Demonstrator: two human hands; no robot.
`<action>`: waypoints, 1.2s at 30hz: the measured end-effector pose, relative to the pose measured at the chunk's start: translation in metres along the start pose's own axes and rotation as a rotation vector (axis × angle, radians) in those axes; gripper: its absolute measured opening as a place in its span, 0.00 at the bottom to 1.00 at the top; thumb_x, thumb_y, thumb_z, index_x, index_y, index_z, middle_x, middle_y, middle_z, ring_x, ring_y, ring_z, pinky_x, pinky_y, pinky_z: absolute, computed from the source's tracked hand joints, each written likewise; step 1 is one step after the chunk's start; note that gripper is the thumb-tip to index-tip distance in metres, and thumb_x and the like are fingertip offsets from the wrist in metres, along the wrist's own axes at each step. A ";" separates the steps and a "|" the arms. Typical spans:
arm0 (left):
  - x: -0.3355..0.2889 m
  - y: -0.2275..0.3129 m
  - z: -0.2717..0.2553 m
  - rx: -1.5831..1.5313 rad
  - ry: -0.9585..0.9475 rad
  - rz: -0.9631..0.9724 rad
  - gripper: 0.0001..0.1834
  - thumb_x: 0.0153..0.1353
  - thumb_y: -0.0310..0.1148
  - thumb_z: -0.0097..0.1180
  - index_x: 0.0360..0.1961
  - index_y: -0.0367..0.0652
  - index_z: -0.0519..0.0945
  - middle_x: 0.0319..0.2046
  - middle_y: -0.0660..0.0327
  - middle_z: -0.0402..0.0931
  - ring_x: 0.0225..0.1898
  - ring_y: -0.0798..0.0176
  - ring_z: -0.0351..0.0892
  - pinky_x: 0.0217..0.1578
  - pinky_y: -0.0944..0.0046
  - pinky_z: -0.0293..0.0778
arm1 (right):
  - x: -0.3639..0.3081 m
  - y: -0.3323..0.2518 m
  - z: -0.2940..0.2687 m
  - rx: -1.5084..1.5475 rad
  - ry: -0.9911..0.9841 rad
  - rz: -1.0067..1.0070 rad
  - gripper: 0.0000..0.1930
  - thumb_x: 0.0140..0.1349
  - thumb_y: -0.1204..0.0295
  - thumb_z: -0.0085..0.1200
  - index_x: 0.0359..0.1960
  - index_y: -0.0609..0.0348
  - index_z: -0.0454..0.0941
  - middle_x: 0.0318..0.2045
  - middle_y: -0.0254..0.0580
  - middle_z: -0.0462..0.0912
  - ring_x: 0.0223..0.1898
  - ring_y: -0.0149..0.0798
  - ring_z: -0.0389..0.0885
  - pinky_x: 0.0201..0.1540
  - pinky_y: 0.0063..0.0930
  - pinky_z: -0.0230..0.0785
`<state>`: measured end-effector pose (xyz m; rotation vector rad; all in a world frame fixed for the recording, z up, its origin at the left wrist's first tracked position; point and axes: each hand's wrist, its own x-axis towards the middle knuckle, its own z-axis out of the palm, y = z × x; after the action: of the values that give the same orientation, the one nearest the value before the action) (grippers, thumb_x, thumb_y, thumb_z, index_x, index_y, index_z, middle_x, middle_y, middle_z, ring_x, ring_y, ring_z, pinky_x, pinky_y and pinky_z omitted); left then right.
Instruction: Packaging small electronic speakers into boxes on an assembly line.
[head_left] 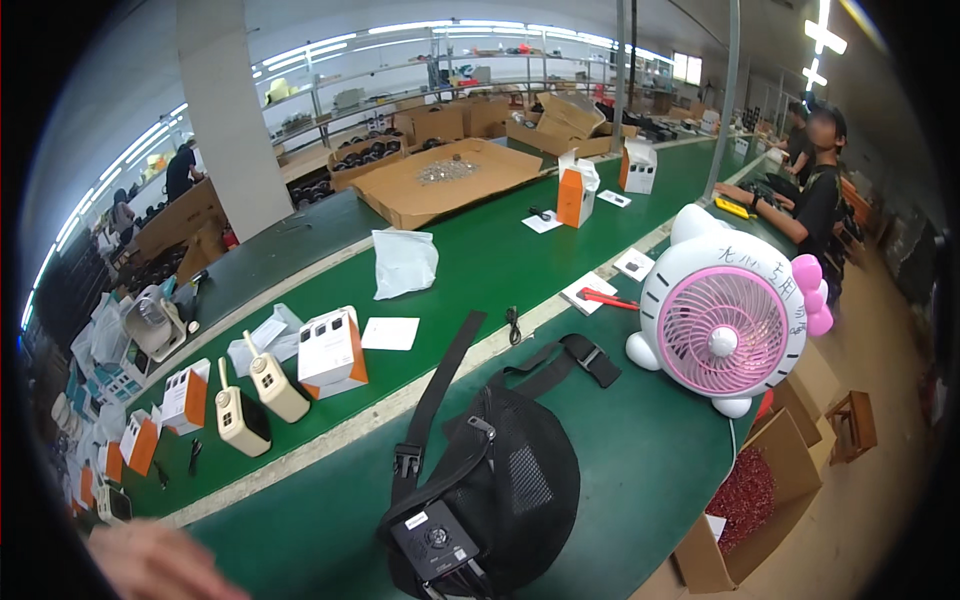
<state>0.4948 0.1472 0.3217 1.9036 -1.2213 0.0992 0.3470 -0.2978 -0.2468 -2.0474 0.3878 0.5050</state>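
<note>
My left hand is at the lower left corner, smeared by motion, so its fingers are not clear. Nothing recognisable shows in it. Nearest to it is a small cream device at the belt's near end. Farther along stand two cream devices with upright handles, one in front and one behind. A white-and-orange box stands beside them, and a white card lies to its right. Short black cables rest near the smaller boxes. My right hand is out of view.
A black mesh waist bag with a black fan unit lies on the near green table. At right stands a pink-and-white cat-shaped fan. A white plastic bag lies on the belt. Another person works at far right.
</note>
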 end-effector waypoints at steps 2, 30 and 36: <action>0.006 -0.012 0.021 0.234 0.389 -0.186 0.17 0.57 0.34 0.52 0.12 0.41 0.70 0.19 0.56 0.76 0.25 0.58 0.79 0.23 0.66 0.71 | -0.035 -0.004 -0.003 0.028 -0.019 0.058 0.09 0.57 0.71 0.52 0.33 0.65 0.80 0.25 0.43 0.81 0.29 0.35 0.76 0.35 0.28 0.70; 0.017 -0.211 0.006 0.713 0.179 -0.625 0.29 0.23 0.26 0.70 0.32 0.30 0.72 0.27 0.49 0.77 0.28 0.53 0.78 0.33 0.59 0.74 | 0.017 -0.559 -0.043 -0.168 0.397 -1.724 0.37 0.41 0.76 0.64 0.55 0.66 0.60 0.45 0.54 0.71 0.44 0.56 0.73 0.46 0.41 0.68; 0.088 -0.150 0.018 0.263 -0.019 -0.516 0.30 0.21 0.27 0.73 0.32 0.30 0.76 0.23 0.57 0.77 0.25 0.64 0.77 0.29 0.64 0.72 | 0.009 -0.562 -0.082 -0.186 0.120 -1.321 0.43 0.34 0.76 0.68 0.54 0.66 0.55 0.43 0.58 0.72 0.43 0.58 0.75 0.44 0.43 0.70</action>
<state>0.6510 0.0973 0.2607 2.3969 -0.7198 -0.0368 0.6313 -0.0935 0.2004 -2.0235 -0.9522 -0.4099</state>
